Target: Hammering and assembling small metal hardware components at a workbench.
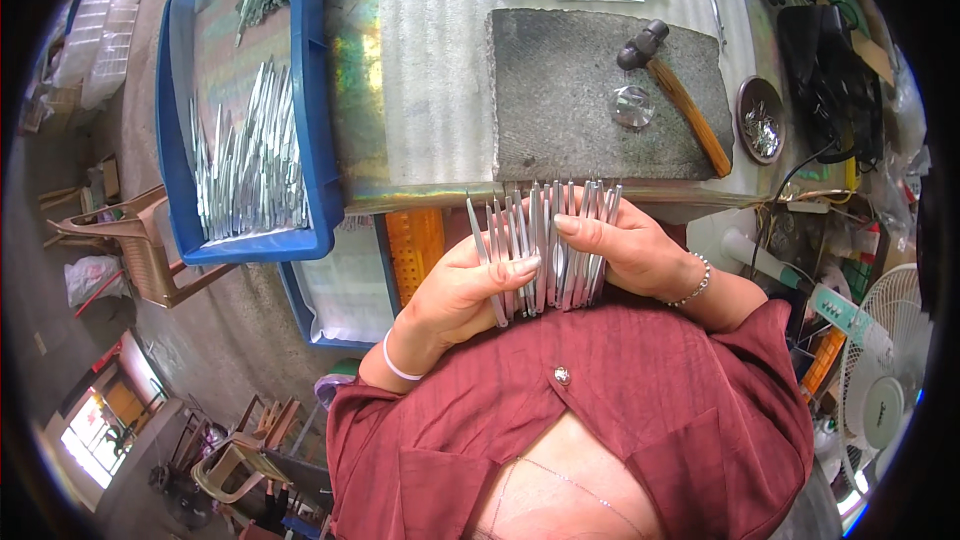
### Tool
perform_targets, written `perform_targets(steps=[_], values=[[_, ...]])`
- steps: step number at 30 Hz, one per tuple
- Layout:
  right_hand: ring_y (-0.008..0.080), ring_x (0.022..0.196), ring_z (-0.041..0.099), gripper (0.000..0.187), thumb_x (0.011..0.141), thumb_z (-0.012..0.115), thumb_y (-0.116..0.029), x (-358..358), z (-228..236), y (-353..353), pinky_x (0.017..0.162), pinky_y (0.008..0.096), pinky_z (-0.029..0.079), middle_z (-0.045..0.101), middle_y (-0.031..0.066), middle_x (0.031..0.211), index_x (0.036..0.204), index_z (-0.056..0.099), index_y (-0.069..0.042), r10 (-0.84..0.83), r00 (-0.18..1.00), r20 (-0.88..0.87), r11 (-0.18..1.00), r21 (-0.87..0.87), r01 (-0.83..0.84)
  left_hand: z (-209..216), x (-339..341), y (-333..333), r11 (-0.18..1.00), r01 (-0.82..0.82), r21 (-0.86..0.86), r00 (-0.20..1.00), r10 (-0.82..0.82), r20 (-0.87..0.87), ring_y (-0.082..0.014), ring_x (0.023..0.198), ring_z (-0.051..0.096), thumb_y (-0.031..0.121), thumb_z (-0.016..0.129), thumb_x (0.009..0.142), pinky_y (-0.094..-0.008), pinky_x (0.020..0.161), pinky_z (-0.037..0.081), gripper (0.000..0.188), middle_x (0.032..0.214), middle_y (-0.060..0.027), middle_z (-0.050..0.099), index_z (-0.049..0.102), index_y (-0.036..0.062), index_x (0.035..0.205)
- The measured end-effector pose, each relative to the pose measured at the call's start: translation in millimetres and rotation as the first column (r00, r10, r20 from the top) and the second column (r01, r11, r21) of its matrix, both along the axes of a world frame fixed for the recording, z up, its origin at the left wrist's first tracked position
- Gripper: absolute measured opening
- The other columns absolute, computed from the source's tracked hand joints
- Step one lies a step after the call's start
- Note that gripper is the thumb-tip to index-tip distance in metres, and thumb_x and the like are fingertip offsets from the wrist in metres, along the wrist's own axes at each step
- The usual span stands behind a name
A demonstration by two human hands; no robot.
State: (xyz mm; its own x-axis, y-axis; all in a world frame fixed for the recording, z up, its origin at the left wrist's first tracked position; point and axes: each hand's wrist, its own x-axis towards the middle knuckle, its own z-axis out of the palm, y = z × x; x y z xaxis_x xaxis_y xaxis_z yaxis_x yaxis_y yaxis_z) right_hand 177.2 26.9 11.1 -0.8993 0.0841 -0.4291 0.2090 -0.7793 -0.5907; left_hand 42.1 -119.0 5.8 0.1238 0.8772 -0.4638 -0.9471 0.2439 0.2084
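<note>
Wearing a maroon shirt (pixel 600 390) just below the grip (pixel 548 245). Clamping a row of metal tools (pixel 541 275) in the grip, with left hand (pixel 455 285) and right hand (pixel 632 248) at opposite ends. Facing a bench (pixel 355 100) beyond the grip, with a hammer (pixel 690 115) on a grey slab (pixel 560 90) and, left of the grip, a blue tray (pixel 318 90) of similar tools (pixel 255 160).

Smooth, shiny metal is being shown by the tweezers (pixel 540 240); now a matt, gritty, stone-like face is presented by the slab (pixel 560 90). Bare wood is seen in the hammer handle (pixel 688 118), dark metal in the hammer head (pixel 642 45). Plastic is offered by the blue tray (pixel 319 120), matt cloth by the shirt (pixel 640 370).
</note>
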Motion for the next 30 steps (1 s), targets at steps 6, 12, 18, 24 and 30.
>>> perform_targets(steps=[6, 12, 18, 24, 30], values=[[0.0091, 0.104, 0.052, 0.031, 0.096, 0.050, -0.022, -5, -1, -4, 0.091, 0.0264, 0.042, 0.058, 0.0018, 0.112, 0.120, 0.053, -0.002, 0.017, 0.998, 0.059, 1.000, -0.022, -0.016, -7, -2, -8, 1.000, -0.023, -0.020, 0.997, 0.025, 0.074, -0.0166, 0.106, 0.056, 0.002, 0.055, 0.089, -0.0327, 0.092, 0.045, 0.051, 0.117, -0.0078, 0.056, 0.036, 0.0023, 0.136], [0.0110, 0.104, 0.054, 0.031, 0.096, 0.050, -0.020, -19, -2, -8, 0.090, 0.0278, 0.043, 0.057, 0.0041, 0.113, 0.121, 0.051, -0.002, 0.076, 0.994, 0.081, 0.997, -0.003, -0.076, -8, -5, -18, 0.996, -0.080, -0.034, 0.993, 0.083, 0.087, -0.0170, 0.107, 0.055, 0.001, 0.055, 0.088, -0.0331, 0.093, 0.045, 0.052, 0.118, -0.0078, 0.056, 0.036, 0.0021, 0.136], [0.0138, 0.105, 0.054, 0.033, 0.095, 0.051, -0.020, -46, 3, -12, 0.091, 0.0300, 0.043, 0.058, 0.0068, 0.114, 0.121, 0.051, 0.000, 0.187, 0.978, 0.089, 0.981, 0.032, -0.191, -11, -11, -32, 0.982, -0.186, 0.015, 0.980, 0.185, 0.069, -0.0175, 0.108, 0.055, 0.003, 0.054, 0.090, -0.0335, 0.094, 0.044, 0.047, 0.118, -0.0083, 0.056, 0.038, 0.0010, 0.134], [0.0081, 0.096, 0.055, 0.027, 0.096, 0.050, -0.022, -57, 1, -27, 0.085, 0.0258, 0.045, 0.061, 0.0019, 0.104, 0.114, 0.057, -0.002, 0.175, 0.978, 0.111, 0.982, 0.048, -0.181, -14, -15, -47, 0.972, -0.230, 0.052, 0.973, 0.228, 0.047, -0.0166, 0.110, 0.053, 0.006, 0.054, 0.091, -0.0323, 0.094, 0.043, 0.043, 0.121, -0.0079, 0.054, 0.040, 0.0008, 0.132], [0.0067, 0.094, 0.056, 0.027, 0.094, 0.054, -0.019, -57, -5, -32, 0.083, 0.0235, 0.046, 0.061, 0.0006, 0.103, 0.114, 0.058, -0.002, 0.203, 0.970, 0.130, 0.973, 0.087, -0.215, -21, -15, -52, 0.964, -0.258, 0.065, 0.966, 0.258, 0.000, -0.0129, 0.103, 0.055, 0.007, 0.056, 0.091, -0.0294, 0.090, 0.044, 0.040, 0.115, -0.0048, 0.056, 0.045, 0.0020, 0.129]])
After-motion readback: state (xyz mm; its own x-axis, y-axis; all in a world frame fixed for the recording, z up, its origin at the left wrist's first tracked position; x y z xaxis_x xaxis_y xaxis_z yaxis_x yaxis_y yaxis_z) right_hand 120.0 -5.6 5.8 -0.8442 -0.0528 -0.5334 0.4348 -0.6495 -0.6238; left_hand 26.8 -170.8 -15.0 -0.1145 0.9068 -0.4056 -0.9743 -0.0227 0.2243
